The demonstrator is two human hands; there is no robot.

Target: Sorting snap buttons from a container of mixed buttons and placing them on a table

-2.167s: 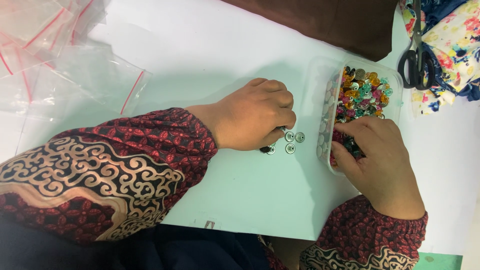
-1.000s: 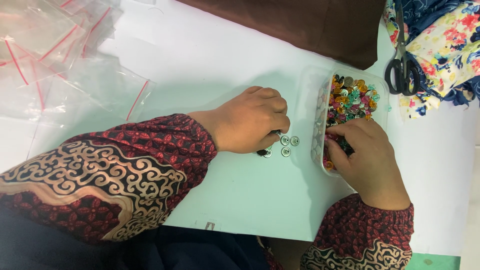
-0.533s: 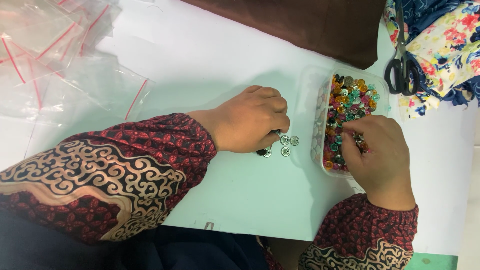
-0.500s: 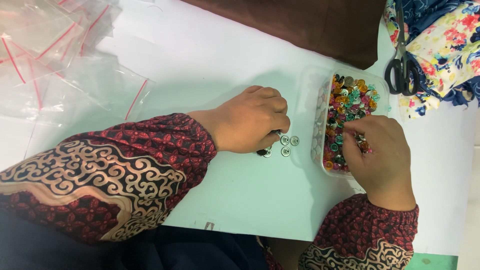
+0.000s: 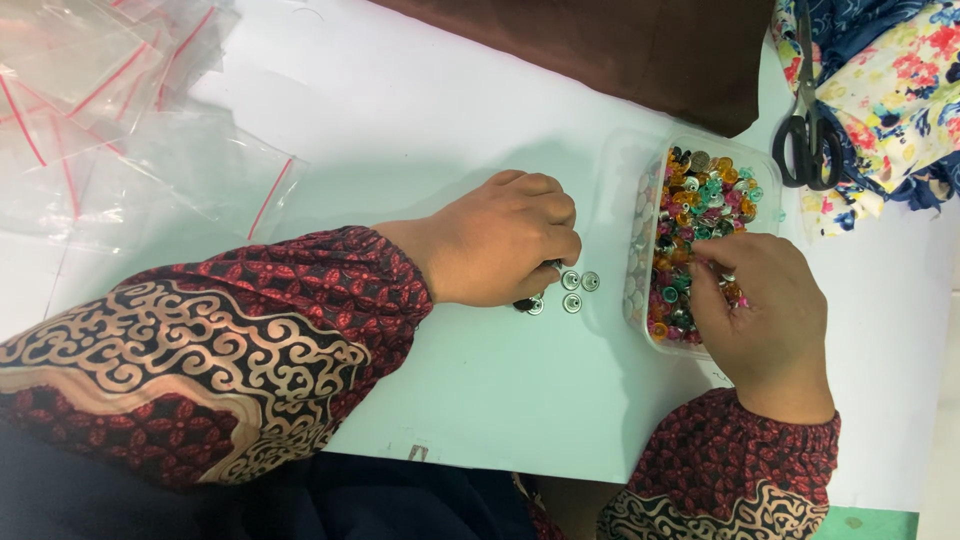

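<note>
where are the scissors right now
In the head view the black-handled scissors lie at the upper right of the white table, partly on the floral fabric, just beyond the clear tub of coloured buttons where the right hand is picking.

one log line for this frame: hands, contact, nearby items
left hand: on silver snap buttons, table | right hand: fingers in clear tub of mixed buttons | nearby: scissors, zip bags

A white desk (image 5: 420, 120) under even light; dark brown cloth (image 5: 620, 50) lies along its far edge, and a green strip of floor (image 5: 880, 525) shows at the near corner.
</note>
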